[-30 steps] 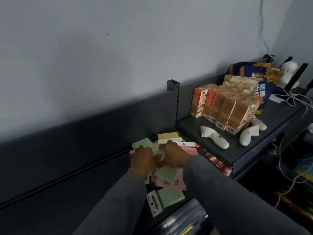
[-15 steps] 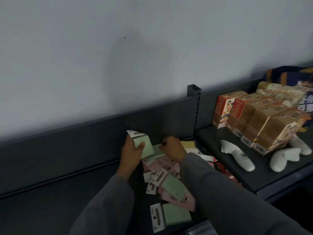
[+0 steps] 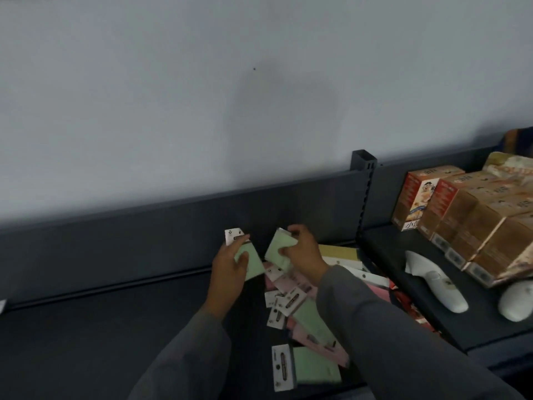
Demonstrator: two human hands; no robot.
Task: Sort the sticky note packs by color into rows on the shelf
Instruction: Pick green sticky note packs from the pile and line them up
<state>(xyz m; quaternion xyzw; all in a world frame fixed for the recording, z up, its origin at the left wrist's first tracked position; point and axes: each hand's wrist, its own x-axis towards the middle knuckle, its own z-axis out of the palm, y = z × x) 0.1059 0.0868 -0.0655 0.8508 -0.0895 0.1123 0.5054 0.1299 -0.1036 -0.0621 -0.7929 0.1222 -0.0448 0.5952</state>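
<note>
A jumbled pile of sticky note packs (image 3: 300, 310), green, pink and yellow with white header cards, lies on the dark shelf (image 3: 115, 327). My left hand (image 3: 227, 272) holds a green pack (image 3: 248, 259) upright above the pile's left edge. My right hand (image 3: 302, 251) grips a second green pack (image 3: 279, 251) just to the right of it, lifted off the pile. Another green pack (image 3: 311, 368) lies alone at the shelf's front. A yellow pack (image 3: 340, 252) sits at the back of the pile.
The shelf's dark back panel (image 3: 144, 241) runs behind the pile, with an upright post (image 3: 363, 180) to its right. The raised neighbouring shelf carries orange boxes (image 3: 467, 215) and two white handheld devices (image 3: 435, 284). Bare shelf surface stretches to the left.
My right hand has lifted a second green pack off the pile and brought it up beside the one in my left hand. The view has shifted left and closer.
</note>
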